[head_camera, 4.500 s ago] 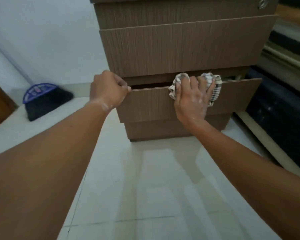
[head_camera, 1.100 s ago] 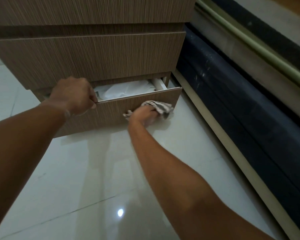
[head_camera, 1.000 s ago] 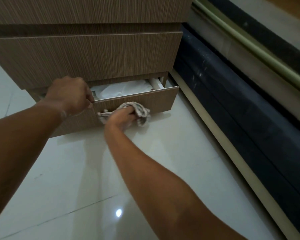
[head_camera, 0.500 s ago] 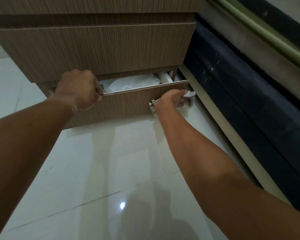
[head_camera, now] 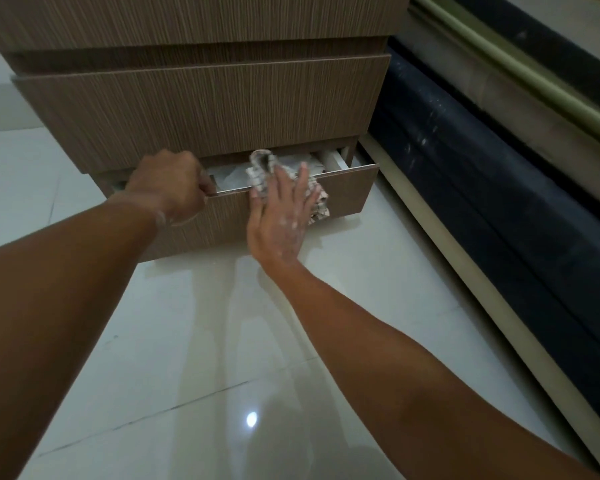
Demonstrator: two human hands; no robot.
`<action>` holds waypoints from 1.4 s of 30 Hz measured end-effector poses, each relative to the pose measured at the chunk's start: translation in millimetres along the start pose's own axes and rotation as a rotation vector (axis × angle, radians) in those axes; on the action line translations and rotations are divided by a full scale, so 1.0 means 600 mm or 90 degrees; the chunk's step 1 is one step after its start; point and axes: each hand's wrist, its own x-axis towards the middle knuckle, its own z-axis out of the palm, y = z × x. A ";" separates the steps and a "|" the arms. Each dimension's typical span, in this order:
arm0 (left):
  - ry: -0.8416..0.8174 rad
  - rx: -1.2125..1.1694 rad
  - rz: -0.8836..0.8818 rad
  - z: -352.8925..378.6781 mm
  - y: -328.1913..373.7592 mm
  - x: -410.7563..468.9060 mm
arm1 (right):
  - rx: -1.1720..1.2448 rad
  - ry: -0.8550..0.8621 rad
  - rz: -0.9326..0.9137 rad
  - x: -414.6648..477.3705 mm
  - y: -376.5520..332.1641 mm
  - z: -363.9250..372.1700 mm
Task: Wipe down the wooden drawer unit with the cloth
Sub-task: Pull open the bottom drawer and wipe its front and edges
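The left hand (head_camera: pixel 168 188) is clamped on the bottom drawer (head_camera: pixel 343 192) rim; the right hand (head_camera: pixel 280 216), fingers spread flat, presses the checked cloth (head_camera: pixel 260 174) beneath it, which could slip into the drawer.

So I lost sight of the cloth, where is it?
Head view, centre: the cloth drapes over the open bottom drawer's front edge, pressed under the right hand.

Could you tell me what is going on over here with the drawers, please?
A person is wiping a wooden drawer unit. The left hand grips the top edge of the bottom drawer, which is pulled partly open. The right hand presses a checked cloth flat against that drawer's front, near its top edge. Something white lies inside the drawer; what it is cannot be told. The drawers above are shut.
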 end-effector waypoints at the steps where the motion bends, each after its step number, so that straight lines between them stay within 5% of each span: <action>1: -0.015 0.000 -0.001 -0.003 -0.001 -0.001 | -0.022 -0.019 -0.051 -0.006 -0.008 0.003; 19: -0.081 -0.163 -0.251 -0.041 -0.164 -0.095 | 0.004 -0.140 -0.363 -0.091 -0.185 0.062; 25: -0.060 -0.243 -0.263 -0.034 -0.187 -0.103 | -0.090 -0.108 -0.637 -0.070 -0.129 0.083; 30: -0.101 -0.300 -0.233 -0.034 -0.199 -0.108 | -0.155 -0.204 -0.949 -0.007 0.000 0.070; 34: -0.115 -0.262 -0.222 -0.037 -0.194 -0.117 | -0.155 -0.249 -0.978 0.002 0.026 0.064; 42: -0.098 -0.281 -0.234 -0.042 -0.179 -0.121 | -0.221 -0.226 -1.056 -0.041 -0.121 0.134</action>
